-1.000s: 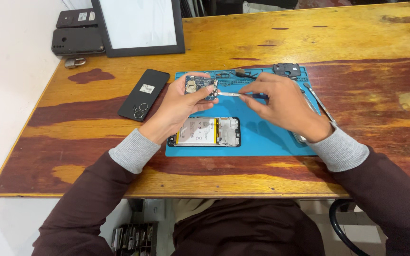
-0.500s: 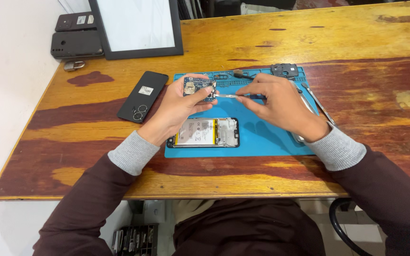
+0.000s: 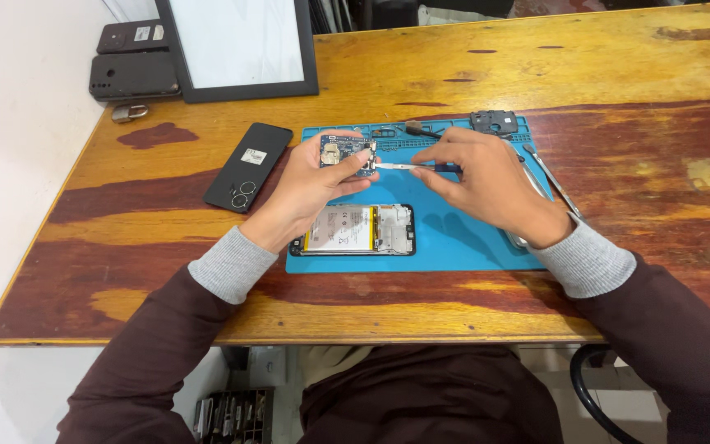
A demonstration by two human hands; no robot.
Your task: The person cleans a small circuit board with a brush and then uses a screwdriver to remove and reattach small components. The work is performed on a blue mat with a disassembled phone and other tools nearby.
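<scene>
- Circuit board point(image 3: 345, 153), small and blue, sits pinched in my left hand point(image 3: 315, 187), raised over the far-left part of the blue work mat point(image 3: 454, 234).
- My right hand point(image 3: 486, 182) is closed around a thin tool point(image 3: 411, 167), whose tip touches the board's right edge.
- On the mat's near-left part lies an opened phone point(image 3: 357, 229), its battery showing, just below my left hand.
- Left of the mat, on the wooden table point(image 3: 601, 57), rests a black back cover point(image 3: 248, 167).
- At the mat's right edge I see metal tweezers point(image 3: 554, 181); at its far edge, a small dark part point(image 3: 493, 122).
</scene>
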